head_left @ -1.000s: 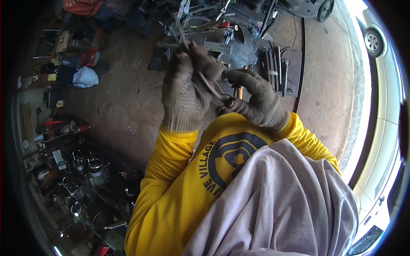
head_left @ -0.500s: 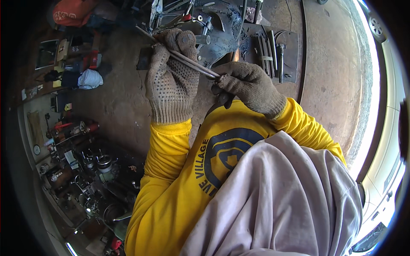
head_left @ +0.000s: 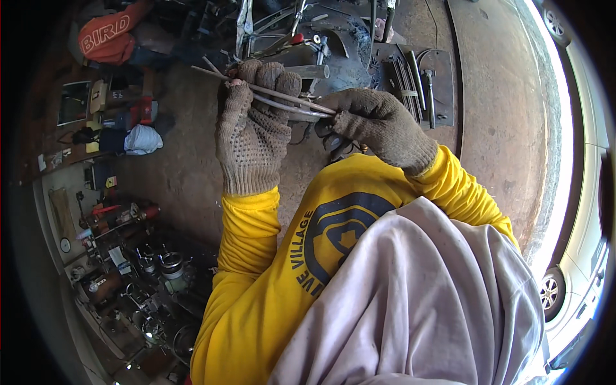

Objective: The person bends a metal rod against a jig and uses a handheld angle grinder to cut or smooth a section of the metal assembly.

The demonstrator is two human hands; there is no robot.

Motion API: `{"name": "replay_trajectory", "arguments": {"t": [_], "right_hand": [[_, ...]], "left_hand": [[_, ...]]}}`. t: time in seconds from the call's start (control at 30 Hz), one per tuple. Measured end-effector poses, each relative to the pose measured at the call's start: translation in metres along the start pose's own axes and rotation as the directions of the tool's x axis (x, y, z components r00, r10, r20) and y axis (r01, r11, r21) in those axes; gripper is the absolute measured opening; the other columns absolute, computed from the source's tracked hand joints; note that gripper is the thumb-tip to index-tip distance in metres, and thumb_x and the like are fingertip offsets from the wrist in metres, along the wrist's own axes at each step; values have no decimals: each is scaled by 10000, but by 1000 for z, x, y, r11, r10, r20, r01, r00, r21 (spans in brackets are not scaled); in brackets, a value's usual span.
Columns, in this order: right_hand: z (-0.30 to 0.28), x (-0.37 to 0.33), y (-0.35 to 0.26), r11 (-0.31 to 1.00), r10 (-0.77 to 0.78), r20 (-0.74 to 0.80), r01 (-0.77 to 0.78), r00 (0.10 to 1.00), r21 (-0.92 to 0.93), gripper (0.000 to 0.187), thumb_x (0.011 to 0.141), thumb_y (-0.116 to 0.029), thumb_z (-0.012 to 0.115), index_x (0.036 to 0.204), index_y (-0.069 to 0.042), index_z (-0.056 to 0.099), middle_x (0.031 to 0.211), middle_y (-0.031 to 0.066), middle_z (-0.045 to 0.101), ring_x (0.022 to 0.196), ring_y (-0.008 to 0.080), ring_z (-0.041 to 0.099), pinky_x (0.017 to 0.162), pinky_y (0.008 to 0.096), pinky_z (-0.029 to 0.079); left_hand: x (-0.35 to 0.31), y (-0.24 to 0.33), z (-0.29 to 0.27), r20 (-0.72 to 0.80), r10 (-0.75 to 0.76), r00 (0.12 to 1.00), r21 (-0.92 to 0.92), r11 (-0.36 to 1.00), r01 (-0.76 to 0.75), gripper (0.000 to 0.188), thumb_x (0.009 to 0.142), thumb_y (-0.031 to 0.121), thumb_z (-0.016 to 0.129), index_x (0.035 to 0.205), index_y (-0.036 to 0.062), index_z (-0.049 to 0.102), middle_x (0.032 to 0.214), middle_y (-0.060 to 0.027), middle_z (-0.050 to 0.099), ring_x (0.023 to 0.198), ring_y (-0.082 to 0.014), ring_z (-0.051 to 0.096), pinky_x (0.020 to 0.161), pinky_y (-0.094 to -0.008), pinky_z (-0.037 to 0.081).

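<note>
Several thin rods (head_left: 292, 99), which look like welding rods, stretch between my two gloved hands. My left hand (head_left: 253, 131), in a knitted dotted glove, has its fingers curled over them, and their far ends stick out past it to the upper left. My right hand (head_left: 388, 131), in a brown glove, pinches their near ends between thumb and fingers. The rods fan slightly apart between the hands, one of them a little bowed. Under the right hand shows a dark thing (head_left: 332, 142) whose kind I cannot make out.
Beyond my hands stand a metal tube (head_left: 311, 72) and a cluttered metal frame. A bundle of rods (head_left: 405, 83) lies on a dark plate beside a long-handled tool (head_left: 430, 96). Metal parts (head_left: 172, 264) crowd the lower left. A person in orange-red (head_left: 106, 38) is upper left; a car (head_left: 581, 224) stands right.
The rods, close together before, now spread apart between my hands. My left fingers have shifted on them. The whole view has moved slightly.
</note>
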State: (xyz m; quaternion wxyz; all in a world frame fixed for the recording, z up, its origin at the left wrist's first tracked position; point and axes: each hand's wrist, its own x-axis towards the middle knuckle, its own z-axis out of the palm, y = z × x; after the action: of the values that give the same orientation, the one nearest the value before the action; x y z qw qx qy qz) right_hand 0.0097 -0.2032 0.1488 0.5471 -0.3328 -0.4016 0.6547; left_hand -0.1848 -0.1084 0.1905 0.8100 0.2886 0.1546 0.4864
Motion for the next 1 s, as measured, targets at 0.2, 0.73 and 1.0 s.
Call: {"name": "replay_trajectory", "arguments": {"t": [0.2,0.73,1.0], "right_hand": [[21,13,12,989,8,-33,-3,999,147,347,1005,-157,622,1292,36,603,977,93,727,834,139,691,771,281,579],[45,34,61,992,-115,-317,124,941,7,194,996,-118,629,1110,36,655,887,121,724,762,166,711,698,290,586],[31,34,55,998,56,-196,-59,979,-11,211,1000,-100,610,1138,56,645,930,128,729,769,171,719,684,293,594]], "left_hand": [[1,18,-19,13,-23,1000,-14,1000,23,315,1027,148,542,1294,-17,563,1252,-180,642,1198,-286,627,1121,-500,467],[9,24,-23,-103,-56,993,62,996,63,341,1048,118,469,1374,20,487,1363,-208,566,1274,-356,567,1109,-576,458],[16,40,-18,-91,-157,983,326,929,179,293,1018,69,515,1300,15,574,1258,-227,638,1158,-390,646,985,-573,560]]}}
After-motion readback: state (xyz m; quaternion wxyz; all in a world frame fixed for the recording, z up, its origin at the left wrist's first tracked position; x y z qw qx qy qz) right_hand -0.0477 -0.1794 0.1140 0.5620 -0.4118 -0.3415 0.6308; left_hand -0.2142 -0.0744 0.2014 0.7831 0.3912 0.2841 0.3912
